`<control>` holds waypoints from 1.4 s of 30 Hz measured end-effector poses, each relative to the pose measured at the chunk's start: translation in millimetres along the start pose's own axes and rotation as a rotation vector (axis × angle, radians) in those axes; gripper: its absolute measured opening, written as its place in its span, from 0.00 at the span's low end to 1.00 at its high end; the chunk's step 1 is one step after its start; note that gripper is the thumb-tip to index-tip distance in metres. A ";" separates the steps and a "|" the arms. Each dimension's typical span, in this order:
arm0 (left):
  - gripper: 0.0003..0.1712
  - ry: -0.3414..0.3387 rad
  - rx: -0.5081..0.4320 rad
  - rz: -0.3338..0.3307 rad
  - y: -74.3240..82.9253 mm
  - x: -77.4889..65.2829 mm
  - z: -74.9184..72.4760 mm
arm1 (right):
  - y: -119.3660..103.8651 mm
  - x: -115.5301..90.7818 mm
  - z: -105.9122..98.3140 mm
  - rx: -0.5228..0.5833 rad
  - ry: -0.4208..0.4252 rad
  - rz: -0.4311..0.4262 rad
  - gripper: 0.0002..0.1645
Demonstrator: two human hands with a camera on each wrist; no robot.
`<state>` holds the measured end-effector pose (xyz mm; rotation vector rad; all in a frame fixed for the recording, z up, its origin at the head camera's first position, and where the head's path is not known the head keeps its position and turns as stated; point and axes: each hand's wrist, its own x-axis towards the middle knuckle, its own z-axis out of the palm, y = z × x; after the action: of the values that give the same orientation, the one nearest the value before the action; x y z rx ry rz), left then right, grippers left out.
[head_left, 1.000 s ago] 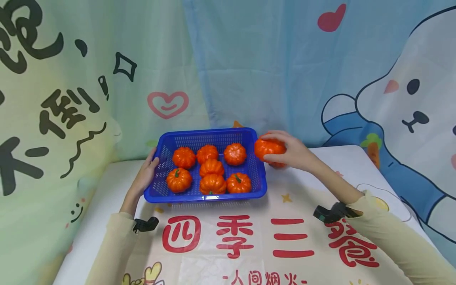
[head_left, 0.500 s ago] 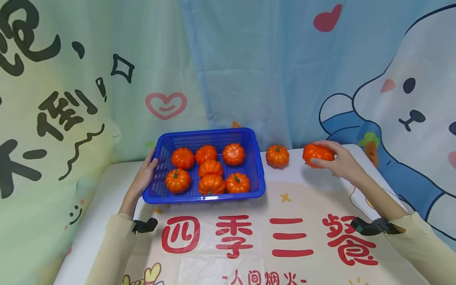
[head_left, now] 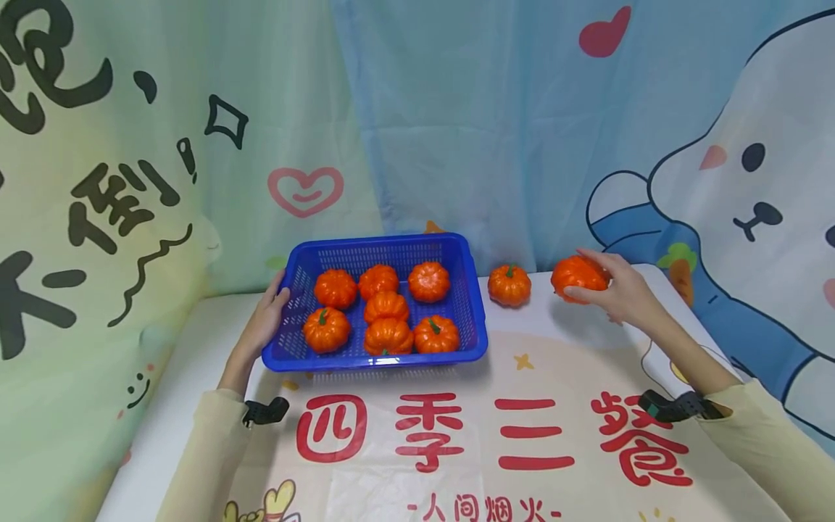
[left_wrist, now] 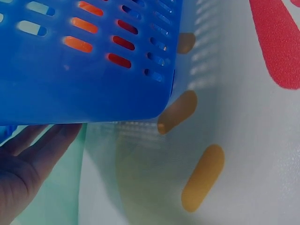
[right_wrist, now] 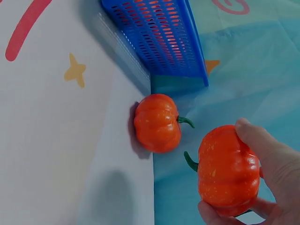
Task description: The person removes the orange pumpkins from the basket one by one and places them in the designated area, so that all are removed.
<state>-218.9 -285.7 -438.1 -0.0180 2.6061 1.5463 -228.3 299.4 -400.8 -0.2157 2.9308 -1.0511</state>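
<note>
In the head view my left hand (head_left: pixel 264 319) grips the left side of a blue plastic basket (head_left: pixel 375 362), thumb at its rim. The left wrist view shows its fingers (left_wrist: pixel 51 145) reaching up behind the basket edge. Several small orange pumpkins (head_left: pixel 327 330) lie in the basket. My right hand (head_left: pixel 622 290) pinches another small pumpkin (right_wrist: pixel 227 171) between thumb and fingers, its green stem pointing away from the palm. This pumpkin hangs over the table's back right, its shadow below. One more pumpkin (head_left: pixel 509 286) stands between the basket and my right hand.
The white table (head_left: pixel 196 362) bears a cream cloth (head_left: pixel 483 406) with red lettering. A printed curtain (head_left: pixel 450 145) hangs right behind the table's back edge. A thin cable (head_left: pixel 707 348) lies at the right.
My right hand has carried its pumpkin rightward from beside the basket, uncovering the standing pumpkin, and has since risen slightly. The left hand and basket stay in place.
</note>
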 end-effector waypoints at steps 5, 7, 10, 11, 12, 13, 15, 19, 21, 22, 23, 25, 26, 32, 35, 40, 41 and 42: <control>0.34 0.001 -0.001 0.000 0.7 0.1 0.8 | 1.5 0.3 -1.8 -0.021 -0.005 0.022 0.50; 0.34 0.001 -0.002 0.004 -0.6 0.3 0.7 | 1.0 0.6 -1.6 -0.024 -0.007 0.034 0.51; 0.34 0.001 -0.006 0.006 -2.2 0.2 0.6 | -0.4 1.1 -0.8 -0.020 -0.013 0.051 0.51; 0.34 0.001 -0.005 0.005 -2.7 0.1 0.5 | -1.0 1.2 -0.5 -0.018 -0.014 0.055 0.51; 0.34 -0.001 -0.005 0.004 -3.0 0.1 0.5 | -1.5 1.2 -0.4 -0.013 -0.014 0.059 0.50; 0.34 -0.003 -0.005 0.004 -3.0 -0.1 0.6 | -2.1 1.2 -0.3 -0.011 -0.014 0.060 0.50; 0.34 -0.004 -0.004 0.003 -2.9 -0.1 0.7 | -3.1 1.3 -0.2 -0.007 -0.007 0.053 0.48; 0.34 -0.001 -0.002 0.007 -2.2 -0.1 0.8 | -5.1 1.8 0.3 -0.002 0.012 0.029 0.48; 0.34 0.001 -0.001 0.011 -2.0 0.0 0.8 | -5.5 2.1 0.9 0.004 0.015 0.015 0.49; 0.34 0.000 -0.002 0.013 -1.7 0.0 0.8 | -5.7 2.1 1.1 0.009 0.015 0.011 0.49; 0.34 0.001 -0.002 0.015 -1.7 0.2 0.7 | -5.8 2.3 1.3 0.012 0.016 0.009 0.49; 0.34 0.001 -0.005 0.021 -1.7 1.1 0.6 | -6.2 2.5 1.6 0.015 0.017 0.007 0.49; 0.34 0.002 -0.005 0.024 -1.9 1.3 0.4 | -6.2 2.6 1.7 0.015 0.015 0.006 0.49; 0.34 0.006 -0.004 0.029 -3.1 1.8 -0.3 | -6.2 5.0 1.7 -0.014 -0.001 -0.030 0.47; 0.34 0.008 0.001 0.026 -3.2 2.3 -0.9 | -7.0 5.1 1.8 -0.032 0.002 -0.048 0.44; 0.34 0.012 0.003 0.024 -3.3 3.9 -1.4 | -8.2 4.8 2.5 -0.032 0.025 -0.045 0.42; 0.34 0.012 0.002 0.024 -3.4 4.0 -1.4 | -8.1 4.8 2.7 -0.032 0.030 -0.045 0.42; 0.34 0.012 0.002 0.024 -3.5 3.8 -1.3 | -7.6 4.9 3.1 -0.031 0.036 -0.047 0.43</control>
<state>-222.5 -288.3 -440.9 0.0043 2.6267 1.5559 -232.1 291.0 -398.2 -0.2711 2.9895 -1.0268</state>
